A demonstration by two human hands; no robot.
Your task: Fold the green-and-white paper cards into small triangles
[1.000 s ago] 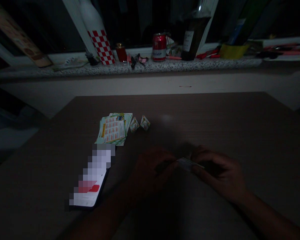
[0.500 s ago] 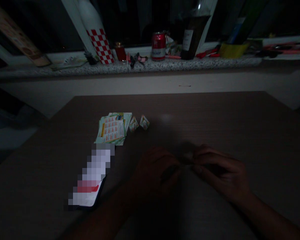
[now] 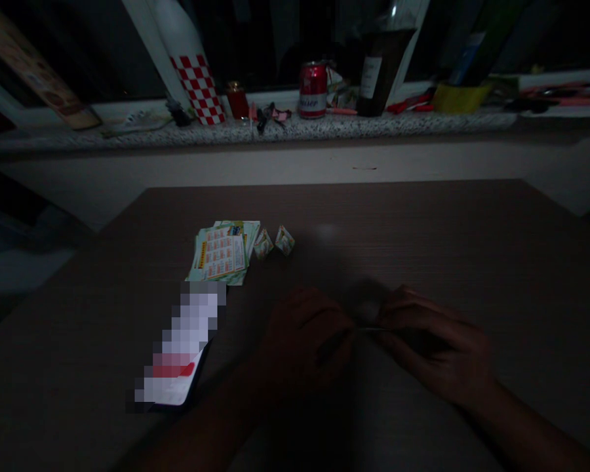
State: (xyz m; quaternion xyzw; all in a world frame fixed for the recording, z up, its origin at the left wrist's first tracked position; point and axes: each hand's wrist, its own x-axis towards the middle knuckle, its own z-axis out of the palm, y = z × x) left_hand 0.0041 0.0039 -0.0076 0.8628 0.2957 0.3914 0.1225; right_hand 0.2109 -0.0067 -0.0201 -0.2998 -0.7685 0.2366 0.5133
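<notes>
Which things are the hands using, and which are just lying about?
Being used:
- thin pale piece, seen edge-on, between left hand and right hand
- probably pale green printed paper cards and two small folded paper diamonds

Just lying about, it seems:
- black-edged lit phone
- red-and-white checkered bottle
- red metal can

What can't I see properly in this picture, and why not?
- Thin piece between the hands: edge-on in the head view, ends covered by fingers; its printing doesn't show.
- Left hand's fingertips: lost in dark shadow.
- Phone screen: mostly covered by blurry squares.
- Lower cards in the stack: hidden under the top one.
- Tall dark bottle's label: too small and dim.
</notes>
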